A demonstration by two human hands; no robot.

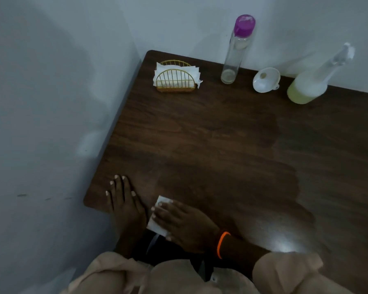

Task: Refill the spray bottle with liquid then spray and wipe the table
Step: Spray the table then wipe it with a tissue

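Pressing a folded white tissue [157,219] flat against the dark wooden bench [221,145], the right hand [185,225] lies near the front left corner, fingers [160,209] spread over the paper. Just beside it the left hand [125,204] rests palm down, fingers splayed, holding nothing. Along the far wall stand a gold wire napkin holder [175,80], a clear purple-capped bottle [236,52], a white funnel [266,80] and the spray bottle [312,81] with pale yellow liquid.
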